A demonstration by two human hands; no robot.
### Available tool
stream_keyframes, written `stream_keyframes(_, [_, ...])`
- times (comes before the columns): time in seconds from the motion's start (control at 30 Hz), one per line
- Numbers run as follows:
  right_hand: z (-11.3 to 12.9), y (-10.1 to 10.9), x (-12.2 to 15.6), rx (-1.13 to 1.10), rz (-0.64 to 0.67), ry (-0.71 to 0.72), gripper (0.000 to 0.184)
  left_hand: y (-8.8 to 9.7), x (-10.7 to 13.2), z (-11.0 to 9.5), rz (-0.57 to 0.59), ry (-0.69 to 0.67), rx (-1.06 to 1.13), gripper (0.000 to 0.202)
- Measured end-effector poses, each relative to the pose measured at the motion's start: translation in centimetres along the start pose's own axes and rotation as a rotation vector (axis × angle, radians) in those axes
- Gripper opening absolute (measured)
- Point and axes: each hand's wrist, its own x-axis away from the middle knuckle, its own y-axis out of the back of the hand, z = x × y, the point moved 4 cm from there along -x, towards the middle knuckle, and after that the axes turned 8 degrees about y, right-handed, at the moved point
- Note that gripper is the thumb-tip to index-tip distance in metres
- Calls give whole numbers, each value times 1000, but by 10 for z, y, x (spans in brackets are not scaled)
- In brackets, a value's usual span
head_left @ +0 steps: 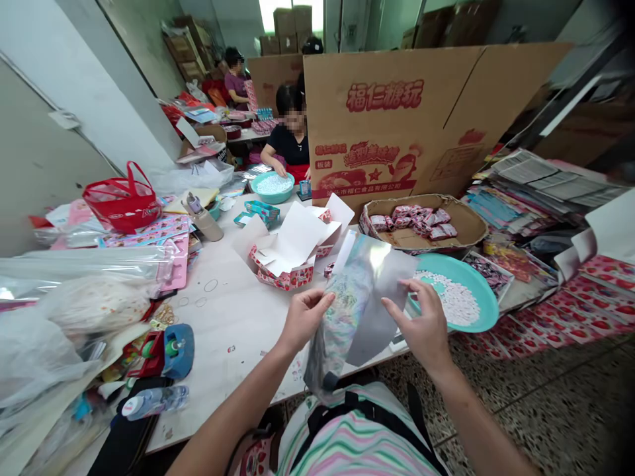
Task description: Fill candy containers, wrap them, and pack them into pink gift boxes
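In front of my body hangs a clear, shiny plastic sheet point(370, 284) that looks like a bag or film; I cannot tell which. My left hand point(306, 318) pinches its left edge between thumb and fingers. At its right edge is my right hand point(424, 320), thumb and index finger spread apart, fingertips overlapping the sheet. Just beyond the sheet, strawberry-print card boxes point(285, 274) with white flaps up stand on the table. Beside my right hand sits a teal basin point(489, 307) with small white pieces point(454, 297) in it.
A cut-down carton point(476, 228) holds several pink packets. Behind it rises a large cardboard panel point(387, 132). Tape dispensers point(177, 350), a bottle point(156, 402) and a red bag point(124, 201) lie left. Across the table, a person point(292, 142) reaches into another basin point(272, 195).
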Motion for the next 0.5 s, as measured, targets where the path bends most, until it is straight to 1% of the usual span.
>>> stream_keyframes(0.07, [5, -9, 0, -126, 56, -104, 34, -5, 3, 3, -20, 5, 45, 31])
stream_keyframes(0.1, [8, -15, 1, -224, 95, -177, 32, -8, 5, 5, -22, 10, 67, 30])
stream_keyframes(0.2, [20, -37, 1, -657, 192, -433, 34, -18, 9, 11, -34, 6, 107, 27])
stream_keyframes(0.27, [29, -50, -1, -932, 196, -593, 37, -22, 10, 11, -61, -20, 106, 27])
stream_keyframes(0.3, [32, -54, -2, -1029, 187, -653, 37, -22, 11, 10, -80, -34, 98, 28])
stream_keyframes(0.37, [36, -60, -7, -1147, 187, -726, 33, -22, 12, 6, -113, -59, 65, 29])
stream_keyframes(0.5, [35, -63, -19, -1240, 212, -757, 28, -16, 15, -4, -121, -127, -59, 30])
